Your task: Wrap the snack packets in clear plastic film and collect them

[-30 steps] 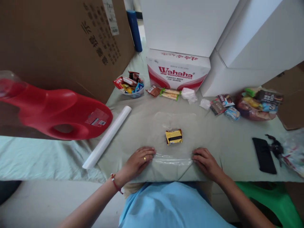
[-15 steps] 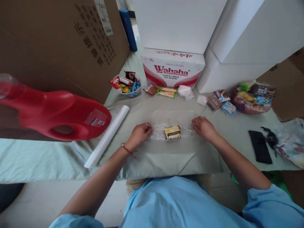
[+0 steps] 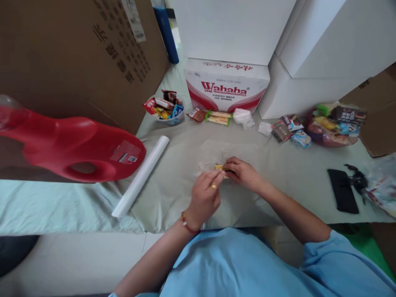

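Note:
A small yellow wrapped snack (image 3: 219,167) lies on a thin sheet of clear plastic film (image 3: 213,149) on the cloth, mostly covered by my fingers. My left hand (image 3: 206,193) is closed in a pinch at the near side of the snack, on what looks like the film's edge. Curled over the snack's right end, the fingers of my right hand (image 3: 244,175) grip it with film around it. The two hands' fingertips almost meet.
A white roll (image 3: 140,177) and a big red jug (image 3: 83,148) lie left. Behind stand a snack bowl (image 3: 177,121), loose snacks (image 3: 218,117), crumpled plastic (image 3: 243,117) and a Wahaha box (image 3: 227,88). A fuller snack bowl (image 3: 331,138), phone (image 3: 342,192) and keys (image 3: 358,180) are right.
Both hands have come inward from the film's left and right sides to the snack in the middle. The film is now gathered round the snack instead of spread flat.

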`<move>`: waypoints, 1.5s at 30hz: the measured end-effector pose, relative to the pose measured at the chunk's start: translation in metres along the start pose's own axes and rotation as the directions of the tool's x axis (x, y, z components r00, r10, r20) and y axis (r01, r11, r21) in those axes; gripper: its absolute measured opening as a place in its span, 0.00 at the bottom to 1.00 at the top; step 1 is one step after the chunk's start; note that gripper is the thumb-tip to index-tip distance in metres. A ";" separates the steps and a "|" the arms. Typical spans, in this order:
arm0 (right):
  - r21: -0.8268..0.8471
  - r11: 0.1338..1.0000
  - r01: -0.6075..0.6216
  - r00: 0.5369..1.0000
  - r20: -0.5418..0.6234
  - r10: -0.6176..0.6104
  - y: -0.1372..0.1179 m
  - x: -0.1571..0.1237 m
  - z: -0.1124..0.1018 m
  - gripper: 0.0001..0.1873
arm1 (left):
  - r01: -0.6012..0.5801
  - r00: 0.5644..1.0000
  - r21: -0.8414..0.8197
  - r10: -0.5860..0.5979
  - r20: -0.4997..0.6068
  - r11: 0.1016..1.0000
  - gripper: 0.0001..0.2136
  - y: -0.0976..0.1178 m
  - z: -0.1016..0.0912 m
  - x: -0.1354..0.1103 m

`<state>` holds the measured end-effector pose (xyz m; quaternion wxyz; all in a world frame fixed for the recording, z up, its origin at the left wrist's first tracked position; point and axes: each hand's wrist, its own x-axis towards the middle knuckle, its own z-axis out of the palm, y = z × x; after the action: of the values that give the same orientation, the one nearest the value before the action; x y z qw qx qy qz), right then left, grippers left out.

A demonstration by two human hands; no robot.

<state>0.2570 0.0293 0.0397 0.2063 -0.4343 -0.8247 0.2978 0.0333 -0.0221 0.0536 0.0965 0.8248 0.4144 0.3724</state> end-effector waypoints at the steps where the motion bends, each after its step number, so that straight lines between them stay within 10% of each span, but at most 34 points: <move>1: 0.039 0.999 -0.015 0.999 0.029 0.013 0.003 0.002 -0.005 0.14 | -0.002 0.999 -0.011 0.002 0.054 1.000 0.26 0.006 0.013 0.002; 5: -0.106 0.974 -0.201 0.979 0.019 0.204 0.016 0.028 -0.029 0.19 | 0.058 0.959 0.087 -0.080 0.273 0.994 0.25 0.003 0.050 0.010; 10: -0.461 0.745 -0.483 0.866 -0.122 0.486 0.023 0.071 -0.038 0.33 | 0.012 0.930 0.215 -0.090 0.356 0.976 0.20 -0.002 0.050 0.012; 13: -0.407 0.736 -0.541 0.809 -0.010 0.588 0.023 0.083 -0.042 0.20 | -0.020 0.932 0.225 -0.063 0.357 0.974 0.18 0.002 0.047 0.011; 20: -0.188 0.914 -0.359 0.930 0.004 0.366 0.004 0.060 -0.045 0.05 | 0.013 0.935 0.194 -0.081 0.345 0.981 0.19 0.002 0.051 0.014; 29: -0.211 0.958 -0.195 0.974 0.076 0.215 -0.033 -0.009 0.024 0.25 | 0.202 0.978 -0.126 -0.194 0.075 0.971 0.14 -0.033 0.030 -0.019; 32: -0.264 0.947 -0.183 0.976 0.066 0.207 -0.033 -0.010 0.026 0.27 | 0.561 0.808 -0.148 -0.577 -0.118 0.815 0.15 -0.049 0.019 -0.018; 35: -0.296 0.944 -0.150 0.980 0.082 0.181 -0.033 -0.005 0.019 0.26 | 0.749 0.648 -0.128 -0.759 -0.068 0.651 0.25 -0.064 0.018 0.003; 40: -0.295 0.953 -0.068 0.984 0.137 0.112 -0.031 0.001 0.007 0.22 | 0.802 0.582 0.010 -0.785 0.212 0.597 0.41 -0.069 0.017 0.033; 45: -0.245 0.969 -0.026 0.989 0.134 0.060 -0.028 0.000 0.009 0.19 | 0.808 0.589 -0.222 -0.725 0.357 0.546 0.13 -0.056 0.006 0.029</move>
<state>0.2352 0.0138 0.0523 0.0866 -0.4520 -0.8577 0.2291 0.0148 0.0366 0.0388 0.4460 0.5611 0.6445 0.2662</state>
